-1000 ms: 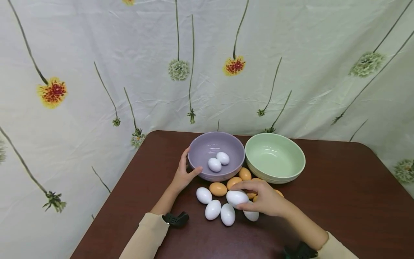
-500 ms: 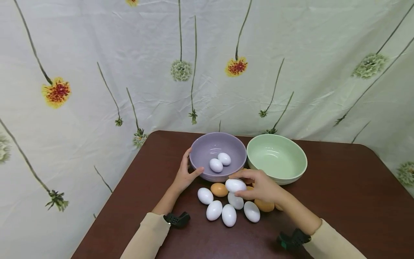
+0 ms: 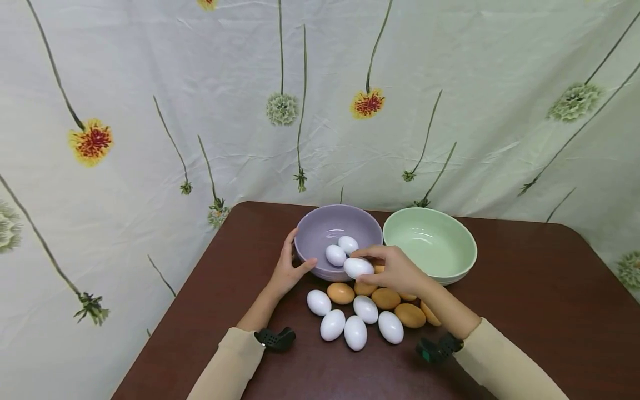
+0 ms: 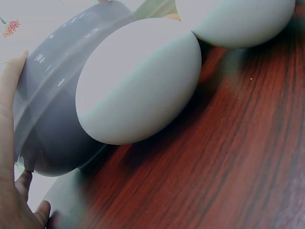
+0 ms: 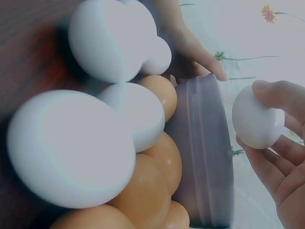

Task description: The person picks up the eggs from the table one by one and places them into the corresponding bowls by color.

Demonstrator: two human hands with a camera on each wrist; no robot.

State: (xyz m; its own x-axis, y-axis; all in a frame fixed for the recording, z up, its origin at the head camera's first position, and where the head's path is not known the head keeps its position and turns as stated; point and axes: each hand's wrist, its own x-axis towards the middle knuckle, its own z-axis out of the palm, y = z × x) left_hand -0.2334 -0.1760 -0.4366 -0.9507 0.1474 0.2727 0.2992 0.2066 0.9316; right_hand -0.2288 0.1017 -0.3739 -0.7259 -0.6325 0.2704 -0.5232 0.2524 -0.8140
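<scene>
My right hand [image 3: 398, 270] pinches a white egg [image 3: 358, 268] between thumb and fingers, just above the near rim of the purple bowl [image 3: 311, 229]. In the right wrist view that held egg [image 5: 255, 117] is beyond the bowl's rim. My left hand [image 3: 288, 270] holds the bowl at its left side, thumb at the near rim and fingers around the outer wall. Two white eggs [image 3: 335, 255] lie inside the bowl. In front of it on the table are several white eggs [image 3: 355, 333] and several brown eggs [image 3: 385, 299], some partly hidden by my right hand and forearm.
A light green bowl [image 3: 440, 244] stands right beside the purple one, and no egg shows in it. Both are near the back edge of the dark brown table [image 3: 540, 289]. A flower-print cloth [image 3: 225, 83] hangs behind.
My right hand has carried the white egg from above the other eggs up and away to the purple bowl's near rim. My left hand has stayed at the bowl.
</scene>
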